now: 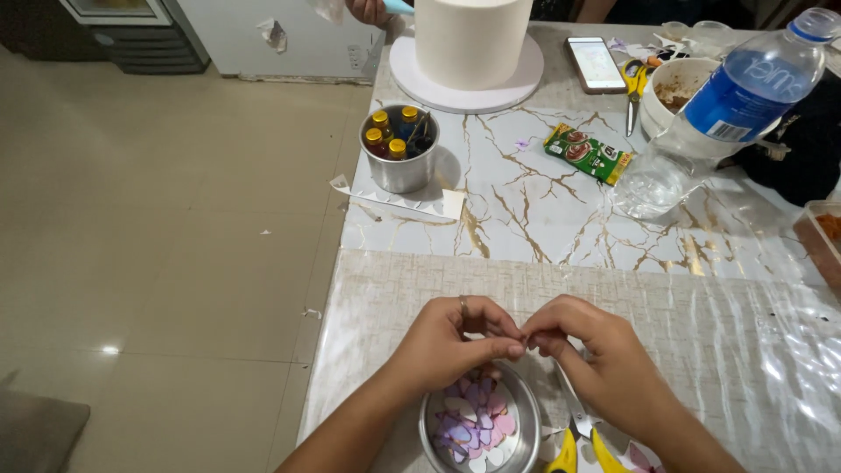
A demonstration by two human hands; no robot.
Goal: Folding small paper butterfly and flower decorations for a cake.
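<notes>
Both my forearms come up from the bottom edge, angling in toward each other. My left hand (442, 343) is curled, thumb and forefinger pinched at the tips, a ring on one finger. My right hand (596, 355) mirrors it, fingertips (536, 340) pressed together, touching the left's, knuckles raised.

My left hand (447, 346) and right hand (591, 350) meet fingertip to fingertip above a round metal tin (526, 429) of pastel paper petals (473, 420), pinching something tiny, perhaps one petal; yellow-handled scissors (578, 447) lie beside it.
</notes>
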